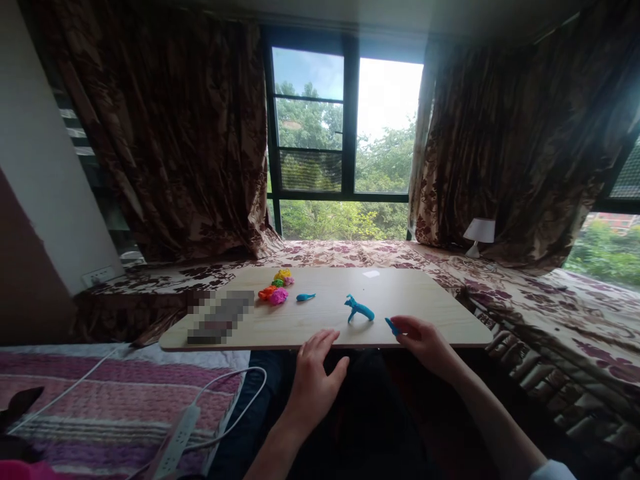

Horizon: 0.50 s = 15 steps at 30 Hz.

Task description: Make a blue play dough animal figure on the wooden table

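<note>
Daylight comes through a dark-framed window (350,133) beyond the pale bench (425,293). Brown patterned curtains (200,133) flank it; a white-shaded lamp (480,231) stands at right.

Small blue piece (391,326), slim, slanted, held, lower right of centre; blue figure (362,309), thin-limbed, propped up, just left.

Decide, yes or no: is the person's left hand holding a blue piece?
No, the left hand is open with its thumb spread, while the right hand pinches a small blue piece.

Blue figure (364,311) — likely gap leftward
</note>
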Available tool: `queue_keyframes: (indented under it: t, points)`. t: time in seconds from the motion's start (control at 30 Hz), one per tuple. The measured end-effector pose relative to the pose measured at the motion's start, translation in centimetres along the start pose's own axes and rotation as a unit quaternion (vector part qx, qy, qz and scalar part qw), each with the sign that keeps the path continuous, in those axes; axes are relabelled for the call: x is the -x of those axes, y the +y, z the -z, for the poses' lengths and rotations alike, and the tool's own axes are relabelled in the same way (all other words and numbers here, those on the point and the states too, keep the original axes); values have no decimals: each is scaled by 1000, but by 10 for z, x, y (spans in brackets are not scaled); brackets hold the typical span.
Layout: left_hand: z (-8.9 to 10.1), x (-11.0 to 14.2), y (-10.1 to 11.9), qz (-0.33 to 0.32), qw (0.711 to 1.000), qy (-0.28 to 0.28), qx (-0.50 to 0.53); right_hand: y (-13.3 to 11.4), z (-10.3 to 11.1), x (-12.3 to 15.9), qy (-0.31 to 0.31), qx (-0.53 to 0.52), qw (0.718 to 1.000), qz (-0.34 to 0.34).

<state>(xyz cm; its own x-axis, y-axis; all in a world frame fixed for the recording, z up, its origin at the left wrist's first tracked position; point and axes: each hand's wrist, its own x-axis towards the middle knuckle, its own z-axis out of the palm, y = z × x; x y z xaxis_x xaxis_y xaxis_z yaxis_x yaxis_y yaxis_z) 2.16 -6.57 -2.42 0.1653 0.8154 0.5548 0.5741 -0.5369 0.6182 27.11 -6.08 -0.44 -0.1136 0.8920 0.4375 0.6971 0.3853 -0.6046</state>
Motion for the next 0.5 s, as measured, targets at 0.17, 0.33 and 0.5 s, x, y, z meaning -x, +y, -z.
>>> queue_keyframes:
  t: [0.17, 0.33, 0.5]
  points:
    - [10, 8, 49, 125, 949, -51, 285, -70, -11, 29, -20, -201, 977, 70]
    - [18, 15, 54, 204, 883, -55, 419, -93, -26, 35, 11, -196, 979, 63]
    - [16, 18, 50, 232, 831, -51, 503, -94, -29, 40, 12, -214, 975, 53]
